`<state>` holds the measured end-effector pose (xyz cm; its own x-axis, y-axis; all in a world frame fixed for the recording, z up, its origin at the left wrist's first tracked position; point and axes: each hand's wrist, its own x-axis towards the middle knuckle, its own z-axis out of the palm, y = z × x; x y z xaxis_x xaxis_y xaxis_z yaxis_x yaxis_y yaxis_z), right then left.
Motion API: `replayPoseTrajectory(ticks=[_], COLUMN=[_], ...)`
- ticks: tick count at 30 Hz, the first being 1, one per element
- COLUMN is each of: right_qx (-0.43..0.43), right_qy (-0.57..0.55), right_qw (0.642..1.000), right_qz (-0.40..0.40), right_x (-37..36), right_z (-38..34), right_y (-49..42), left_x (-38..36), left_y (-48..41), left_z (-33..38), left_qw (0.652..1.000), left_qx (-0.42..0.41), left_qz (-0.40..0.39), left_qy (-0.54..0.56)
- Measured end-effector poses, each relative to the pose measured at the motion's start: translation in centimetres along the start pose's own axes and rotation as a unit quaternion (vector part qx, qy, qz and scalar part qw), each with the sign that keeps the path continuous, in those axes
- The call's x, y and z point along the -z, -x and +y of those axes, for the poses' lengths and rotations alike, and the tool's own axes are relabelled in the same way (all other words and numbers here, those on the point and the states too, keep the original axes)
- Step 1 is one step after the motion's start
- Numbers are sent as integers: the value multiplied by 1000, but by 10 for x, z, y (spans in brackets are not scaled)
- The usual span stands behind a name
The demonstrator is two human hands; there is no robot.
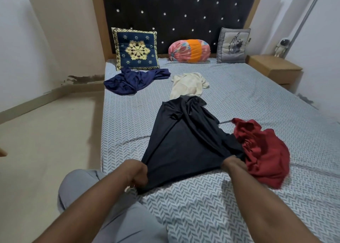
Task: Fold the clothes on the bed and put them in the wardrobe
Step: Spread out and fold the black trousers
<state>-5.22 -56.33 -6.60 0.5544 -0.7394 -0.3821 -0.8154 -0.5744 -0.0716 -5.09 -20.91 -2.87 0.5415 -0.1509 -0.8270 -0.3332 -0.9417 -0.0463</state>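
Fabric this thin and slinky will slide rather than hold a crease, I judge, so corners are the place to take it. My left hand (137,172) and my right hand (233,162) each have fingers curled tight on the near hem of the black garment (181,139), one at each end, pulling it taut toward me across the bed (239,88). Its far end trails up the patterned sheet to the cream shirt (187,84). Crumpled just beside my right hand, and partly over the black cloth's edge, lies the red garment (263,150). The navy blue garment (134,80) sits bunched near the embroidered cushion (136,49). No wardrobe is in view.
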Motion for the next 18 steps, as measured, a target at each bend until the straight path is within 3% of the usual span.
replayPoseTrajectory(ticks=[2, 3, 6, 9, 13, 18], right_qx=[52, 78, 168, 247, 309, 329], right_qy=[24, 18, -17, -109, -129, -15], right_qw=[998, 997, 986, 959, 936, 942], right_qz=[7, 12, -11, -85, -112, -65], right_x=[10, 14, 14, 1, -8, -10], right_z=[-12, -23, -68, -121, -197, -266], right_y=[4, 6, 4, -1, -8, -34], left_x=[3, 5, 13, 18, 26, 46], left_y=[-3, -8, -18, -37, -63, -96], left_z=[-7, -12, -30, -51, -66, -65], left_qw=[994, 991, 978, 946, 911, 880], left_qx=[6, 7, -9, -19, -62, -116], left_qz=[-79, -75, 61, 198, 238, 279], left_qy=[75, 115, 198, 255, 331, 367])
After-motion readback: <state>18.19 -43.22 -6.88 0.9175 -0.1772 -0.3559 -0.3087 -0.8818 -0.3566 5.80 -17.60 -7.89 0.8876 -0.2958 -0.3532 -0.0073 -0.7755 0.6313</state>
